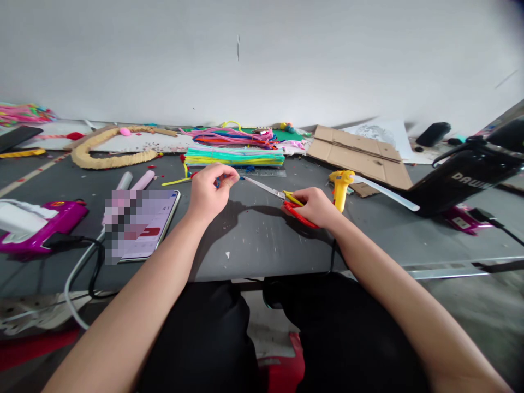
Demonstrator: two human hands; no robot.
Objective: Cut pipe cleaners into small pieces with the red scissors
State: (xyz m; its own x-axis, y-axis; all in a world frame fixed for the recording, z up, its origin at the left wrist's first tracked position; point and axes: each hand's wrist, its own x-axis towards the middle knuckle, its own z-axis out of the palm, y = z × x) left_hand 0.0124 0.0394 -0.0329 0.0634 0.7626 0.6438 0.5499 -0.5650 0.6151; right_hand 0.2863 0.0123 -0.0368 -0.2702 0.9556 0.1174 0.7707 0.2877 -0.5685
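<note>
My right hand [314, 207] grips the red and yellow handles of a pair of scissors [282, 199], whose blades point left toward my left hand. My left hand [209, 191] is closed in a pinch on a small blue piece, likely a pipe cleaner [218, 180], right at the scissor tips. Both hands hover over the dark grey table [254, 234]. Behind them lies a flat stack of green, yellow and blue pipe cleaners [234, 156].
A phone [141, 224] lies at left beside a magenta glue gun [45, 221] with cables. A yellow glue gun [341, 185] stands right of my hand. Cardboard [360, 155], a black device [466, 177], a beige braided loop [108, 150] and tangled pipe cleaners [233, 135] sit further back.
</note>
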